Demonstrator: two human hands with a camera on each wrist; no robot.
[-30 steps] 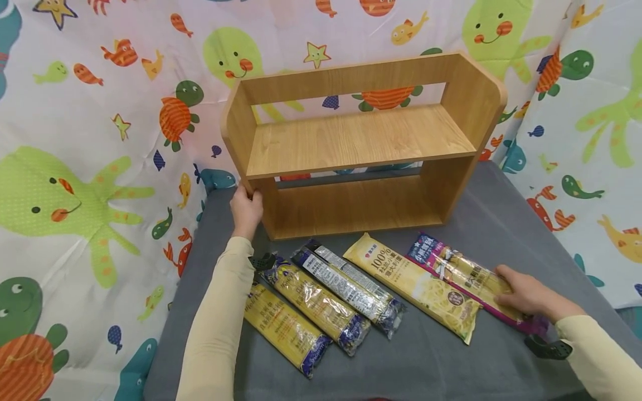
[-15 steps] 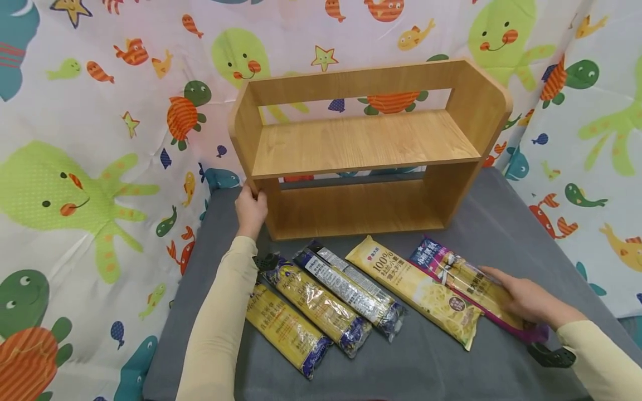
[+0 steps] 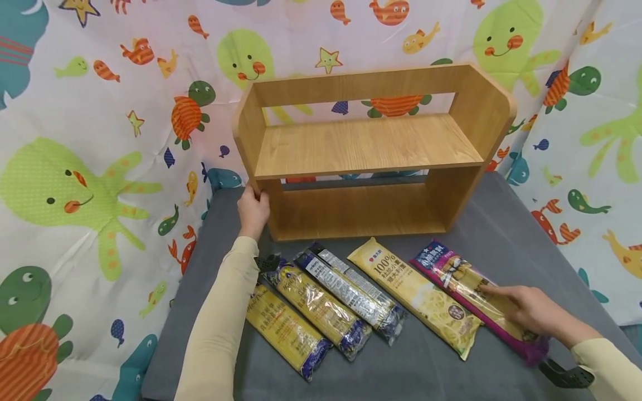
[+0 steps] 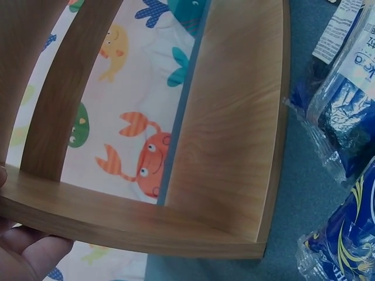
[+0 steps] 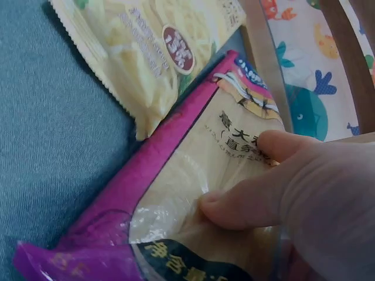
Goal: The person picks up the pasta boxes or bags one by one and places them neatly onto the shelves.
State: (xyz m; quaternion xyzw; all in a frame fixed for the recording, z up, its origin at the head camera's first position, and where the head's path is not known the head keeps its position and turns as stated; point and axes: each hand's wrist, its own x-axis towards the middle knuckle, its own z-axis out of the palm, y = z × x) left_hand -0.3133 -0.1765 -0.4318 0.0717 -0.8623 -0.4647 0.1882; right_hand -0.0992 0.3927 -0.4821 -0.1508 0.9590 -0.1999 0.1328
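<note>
My left hand [image 3: 253,210] grips the left side panel of a two-tier wooden shelf [image 3: 368,145]. In the left wrist view, the fingers [image 4: 41,254] lie against the panel's outer face, and a thumb tip shows at its other side. My right hand [image 3: 539,312] rests on a purple-edged pasta packet [image 3: 466,278], index finger extended across it. In the right wrist view, the thumb [image 5: 234,205] and index fingertip touch the packet's upper face; the other fingers are mostly hidden. Left of it lies a pale yellow pasta packet [image 3: 416,295].
Several blue-ended pasta packets, among them a dark-backed packet [image 3: 351,289], a middle packet [image 3: 318,306] and a leftmost packet [image 3: 286,331], lie slanted before the shelf on a grey cloth-covered table [image 3: 401,373]. A printed curtain [image 3: 100,167] hangs behind and beside the table.
My right hand has shifted toward the near right, its index finger now extended. The purple-edged packet's near end has swung slightly nearer. My left hand stays on the shelf; the head view has shifted slightly.
</note>
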